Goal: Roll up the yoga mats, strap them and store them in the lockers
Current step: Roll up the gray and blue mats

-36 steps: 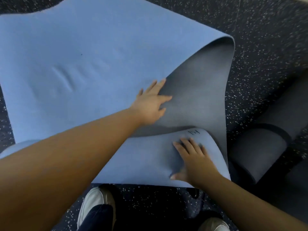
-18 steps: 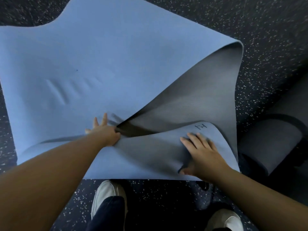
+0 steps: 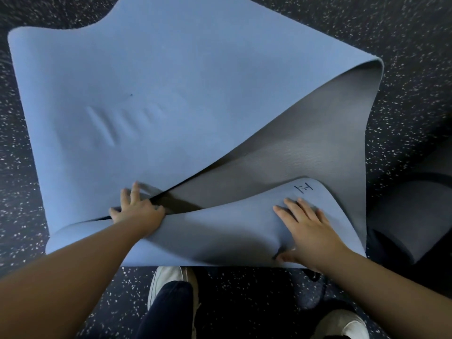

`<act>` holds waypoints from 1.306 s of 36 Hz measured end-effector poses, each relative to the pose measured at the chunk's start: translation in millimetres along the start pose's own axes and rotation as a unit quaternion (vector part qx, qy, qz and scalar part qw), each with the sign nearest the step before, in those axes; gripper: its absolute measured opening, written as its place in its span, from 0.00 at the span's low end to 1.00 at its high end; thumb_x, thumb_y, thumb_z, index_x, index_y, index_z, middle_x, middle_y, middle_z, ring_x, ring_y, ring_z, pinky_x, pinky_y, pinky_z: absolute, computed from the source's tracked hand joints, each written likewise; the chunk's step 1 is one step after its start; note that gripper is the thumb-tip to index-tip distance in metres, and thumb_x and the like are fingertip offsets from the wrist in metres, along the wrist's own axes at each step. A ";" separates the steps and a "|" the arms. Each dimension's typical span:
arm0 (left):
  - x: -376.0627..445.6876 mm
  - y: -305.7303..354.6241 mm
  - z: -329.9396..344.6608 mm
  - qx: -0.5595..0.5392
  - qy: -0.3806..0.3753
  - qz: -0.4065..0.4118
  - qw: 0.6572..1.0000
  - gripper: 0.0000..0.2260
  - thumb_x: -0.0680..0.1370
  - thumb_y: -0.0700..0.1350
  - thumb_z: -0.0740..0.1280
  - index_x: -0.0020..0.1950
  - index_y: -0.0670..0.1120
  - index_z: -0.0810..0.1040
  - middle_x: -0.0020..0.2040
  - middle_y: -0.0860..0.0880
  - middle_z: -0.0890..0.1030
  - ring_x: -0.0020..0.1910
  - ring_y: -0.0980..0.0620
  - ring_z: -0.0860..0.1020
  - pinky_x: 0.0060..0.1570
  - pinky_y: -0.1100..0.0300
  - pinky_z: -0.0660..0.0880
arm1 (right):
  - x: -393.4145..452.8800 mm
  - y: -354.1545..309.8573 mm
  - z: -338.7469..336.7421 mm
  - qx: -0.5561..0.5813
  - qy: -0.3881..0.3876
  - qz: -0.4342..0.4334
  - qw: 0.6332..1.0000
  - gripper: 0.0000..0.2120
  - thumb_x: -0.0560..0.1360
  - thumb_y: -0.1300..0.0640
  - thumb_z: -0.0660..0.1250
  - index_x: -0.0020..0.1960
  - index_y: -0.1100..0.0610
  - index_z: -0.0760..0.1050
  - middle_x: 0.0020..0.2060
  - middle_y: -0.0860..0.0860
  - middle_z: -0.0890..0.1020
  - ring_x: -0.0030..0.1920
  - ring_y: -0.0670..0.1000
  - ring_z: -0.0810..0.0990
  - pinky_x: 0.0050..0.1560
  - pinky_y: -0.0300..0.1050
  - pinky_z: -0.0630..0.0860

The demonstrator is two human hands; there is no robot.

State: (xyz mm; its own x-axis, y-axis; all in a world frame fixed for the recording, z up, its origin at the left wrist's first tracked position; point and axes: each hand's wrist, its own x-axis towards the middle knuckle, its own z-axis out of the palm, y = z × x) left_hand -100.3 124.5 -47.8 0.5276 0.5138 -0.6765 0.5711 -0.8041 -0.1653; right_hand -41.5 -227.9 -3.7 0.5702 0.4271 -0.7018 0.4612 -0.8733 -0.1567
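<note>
Head view: a person bent over a blue mat spread on the speckled floor, its near end folded over into a loose first turn and its right side flipped to show the grey underside. Left hand lay at the fold's left end, fingers extended and pressed on the mat at the crease, gripping nothing firmly that could be made out. Right hand rested open and flat on the turned-over flap beside a small printed logo, thumb tucked at the near edge. White shoes stood just behind the fold. A dark rolled mat lay near, to the right. Rolling appeared to be at its start, with strapping and storing yet to come. A next move would likely call for squaring the skewed right side, then pushing both palms forward evenly to tighten the roll.
</note>
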 end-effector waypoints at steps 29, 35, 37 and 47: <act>-36.9 130.2 -154.3 -0.227 0.302 0.265 0.887 0.31 0.82 0.53 0.59 0.77 0.37 0.53 0.78 0.40 0.48 0.76 0.39 0.52 0.72 0.54 0.47 | 5.0 -5.3 -3.2 -0.013 -0.012 -0.012 1.000 0.53 0.68 0.32 0.68 0.78 0.48 0.38 0.78 0.49 0.42 0.78 0.56 0.41 0.75 0.61 0.50; -49.7 171.1 -161.1 -0.142 0.181 0.460 0.858 0.34 0.81 0.52 0.63 0.80 0.45 0.48 0.79 0.44 0.39 0.78 0.46 0.47 0.74 0.58 0.47 | 4.6 -4.0 -2.7 -0.018 0.009 -0.013 1.000 0.54 0.68 0.32 0.68 0.79 0.49 0.38 0.78 0.50 0.43 0.78 0.56 0.42 0.75 0.61 0.50; -47.2 172.5 -148.2 -0.116 0.120 0.458 0.873 0.33 0.81 0.53 0.62 0.80 0.48 0.48 0.79 0.47 0.39 0.78 0.49 0.44 0.73 0.60 0.46 | 4.7 -4.4 -2.7 -0.016 0.018 -0.010 1.000 0.54 0.68 0.32 0.68 0.79 0.49 0.38 0.77 0.50 0.43 0.77 0.57 0.42 0.75 0.60 0.50; -56.1 126.9 -51.4 0.158 -0.066 0.370 0.913 0.52 0.67 0.69 0.70 0.80 0.52 0.45 0.80 0.50 0.48 0.78 0.45 0.51 0.73 0.37 0.54 | 1.8 0.1 -5.4 0.027 0.041 0.020 0.999 0.55 0.67 0.32 0.69 0.79 0.52 0.40 0.78 0.50 0.45 0.77 0.56 0.42 0.75 0.60 0.51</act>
State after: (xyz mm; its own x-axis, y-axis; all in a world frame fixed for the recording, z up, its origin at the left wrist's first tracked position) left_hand -25.1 9.1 6.1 0.6036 -0.2282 -0.7639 -0.1320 -0.9736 0.1865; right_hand -36.8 -226.0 -1.2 0.6419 0.4077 -0.6494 0.4016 -0.9002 -0.1682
